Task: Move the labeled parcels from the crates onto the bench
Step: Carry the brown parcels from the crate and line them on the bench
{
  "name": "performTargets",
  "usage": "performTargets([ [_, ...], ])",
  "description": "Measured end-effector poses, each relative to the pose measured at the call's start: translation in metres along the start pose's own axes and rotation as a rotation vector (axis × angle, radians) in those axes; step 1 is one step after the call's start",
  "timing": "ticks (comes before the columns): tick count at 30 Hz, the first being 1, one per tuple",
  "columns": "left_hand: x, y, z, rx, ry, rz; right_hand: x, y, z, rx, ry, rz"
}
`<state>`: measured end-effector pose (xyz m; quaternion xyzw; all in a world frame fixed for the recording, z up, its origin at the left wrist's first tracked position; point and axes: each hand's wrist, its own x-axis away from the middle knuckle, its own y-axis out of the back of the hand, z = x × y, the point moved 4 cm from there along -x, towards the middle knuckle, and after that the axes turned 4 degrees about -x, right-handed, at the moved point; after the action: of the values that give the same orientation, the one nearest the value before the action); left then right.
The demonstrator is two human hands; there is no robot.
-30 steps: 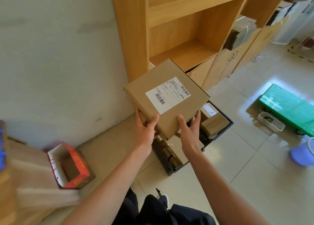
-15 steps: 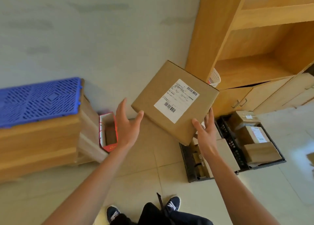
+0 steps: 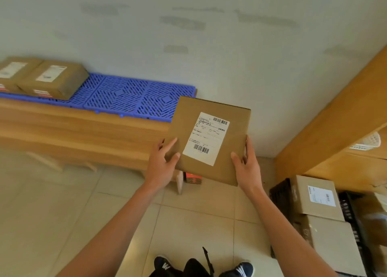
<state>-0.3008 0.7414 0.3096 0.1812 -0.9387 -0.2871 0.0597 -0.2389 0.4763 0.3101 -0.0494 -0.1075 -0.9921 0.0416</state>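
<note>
Grip, left hand [image 3: 162,165]: closed on the near-left edge of the flat brown cardboard parcel with a white shipping label [image 3: 209,139], thumb laid on top, fingers under the edge.
Grip, right hand [image 3: 247,165]: closed on the near-right edge of the same parcel, thumb on top, fingers wrapped along the side.
Parcel position: held in the air in front of the body, label face up, off any surface, above the tiled floor just beyond the right end of the tabletop.
Long axis: run away from the body, tilted slightly rightward.
Deciding relation: the wooden tabletop covered with a blue perforated plastic mat [image 3: 129,97] lies to the left of and beyond the grip; bare mat is left free between the held parcel and the two brown labelled parcels [image 3: 52,80] already set at the far left. The left hand is the nearer to it.
Crates: the black plastic crate [image 3: 280,195] on the floor at the right is seen with more brown labelled boxes [image 3: 314,195] inside.
Writing: two barcodes and lines of small print are carried on the label; the text appears to be in Chinese characters, too small to be read.
</note>
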Motion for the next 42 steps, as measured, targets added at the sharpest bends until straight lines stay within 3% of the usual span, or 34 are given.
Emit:
performTargets([
  [4,0.0,0.06,0.047,-0.011,0.058,-0.031,0.007,-0.084,0.017,0.122,0.106,0.015],
  [12,0.006,0.157,0.131,-0.04,0.213,-0.168,-0.004,-0.216,0.033,0.388,0.19,0.305],
  [17,-0.003,0.191,0.167,-0.02,0.281,-0.237,-0.023,-0.278,0.038,0.437,0.192,0.394],
  [25,-0.082,0.228,0.196,-0.079,0.343,-0.237,-0.089,-0.357,0.047,0.309,0.194,0.439],
  [32,-0.163,0.257,0.213,-0.111,0.384,-0.23,-0.156,-0.412,0.054,0.381,0.217,0.603],
  [42,-0.26,0.282,0.241,-0.102,0.369,-0.153,-0.216,-0.463,0.059,0.414,0.217,0.688],
])
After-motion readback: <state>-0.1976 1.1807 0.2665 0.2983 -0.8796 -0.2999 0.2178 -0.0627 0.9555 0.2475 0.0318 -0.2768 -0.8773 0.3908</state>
